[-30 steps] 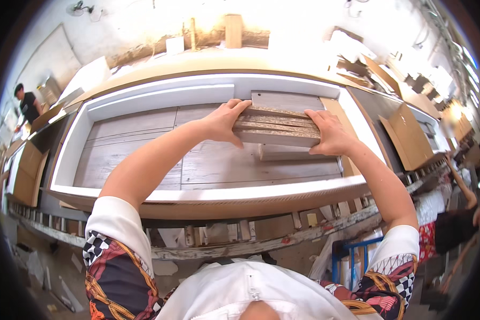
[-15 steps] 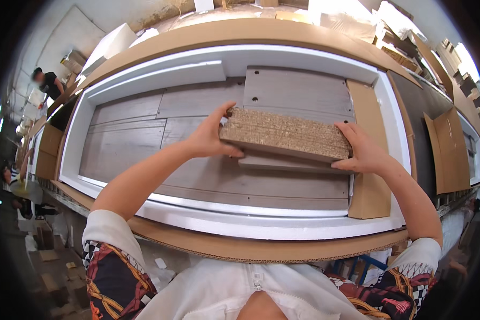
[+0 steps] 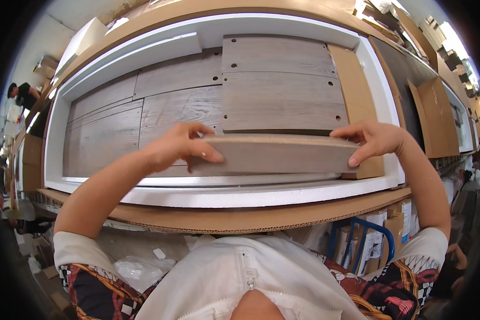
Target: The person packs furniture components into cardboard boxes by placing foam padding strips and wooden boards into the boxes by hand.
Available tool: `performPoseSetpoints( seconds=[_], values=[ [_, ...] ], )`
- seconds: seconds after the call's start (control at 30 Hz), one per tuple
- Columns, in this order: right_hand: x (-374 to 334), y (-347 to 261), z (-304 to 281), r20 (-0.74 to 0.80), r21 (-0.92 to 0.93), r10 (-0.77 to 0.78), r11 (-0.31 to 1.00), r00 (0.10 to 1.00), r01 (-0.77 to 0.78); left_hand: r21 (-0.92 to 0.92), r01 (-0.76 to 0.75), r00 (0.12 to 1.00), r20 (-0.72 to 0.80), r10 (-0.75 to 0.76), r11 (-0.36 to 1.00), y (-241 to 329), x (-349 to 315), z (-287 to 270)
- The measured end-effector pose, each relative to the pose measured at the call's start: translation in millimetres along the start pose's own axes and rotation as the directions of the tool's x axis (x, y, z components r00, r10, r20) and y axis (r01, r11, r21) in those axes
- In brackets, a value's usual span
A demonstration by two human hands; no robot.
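Between the left hand [image 3: 184, 149] and right hand [image 3: 373, 143], a gray board stack [image 3: 280, 156] runs lengthwise left to right, its long face turned toward the person's white top [image 3: 213, 277]. Each hand, thumb and fingers parted, clamps one end; gray panels [image 3: 282, 96] lie beyond both hands.

The head view looks down, from near, onto the white-walled box [image 3: 218, 198].
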State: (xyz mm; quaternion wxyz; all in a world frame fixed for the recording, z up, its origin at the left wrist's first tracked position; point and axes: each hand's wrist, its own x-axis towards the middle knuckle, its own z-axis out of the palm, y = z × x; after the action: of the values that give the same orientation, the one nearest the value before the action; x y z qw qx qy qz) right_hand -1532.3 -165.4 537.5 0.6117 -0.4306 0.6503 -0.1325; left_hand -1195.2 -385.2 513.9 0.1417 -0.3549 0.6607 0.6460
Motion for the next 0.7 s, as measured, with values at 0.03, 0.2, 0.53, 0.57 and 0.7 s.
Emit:
performPoseSetpoints(
  seconds=[0.03,0.2,0.53,0.57,0.7],
  values=[
    [6,15,3,0.01,0.015,0.009,1.0,1.0,-0.009,-0.01,-0.005,1.0,-0.006,0.005,1.0,-12,4,7],
    [15,32,17,-0.09,-0.052,0.042,0.998,0.995,-0.047,-0.258,0.085,0.995,-0.019,-0.093,0.962,-37,27,24],
    [11,23,56,-0.205,-0.903,-0.605,0.42,0.77,0.089,-0.375,0.054,0.971,-0.196,-0.136,0.925,-29,26,27],
    [14,22,57,-0.164,-0.93,-0.587,0.361,0.793,0.075,-0.4,0.047,0.97,-0.199,-0.137,0.915,-27,25,30],
    [29,36,56,-0.049,-0.99,-0.677,0.132,0.734,0.056,-0.424,0.029,0.971,-0.204,-0.127,0.905,-30,28,35]
  ],
)
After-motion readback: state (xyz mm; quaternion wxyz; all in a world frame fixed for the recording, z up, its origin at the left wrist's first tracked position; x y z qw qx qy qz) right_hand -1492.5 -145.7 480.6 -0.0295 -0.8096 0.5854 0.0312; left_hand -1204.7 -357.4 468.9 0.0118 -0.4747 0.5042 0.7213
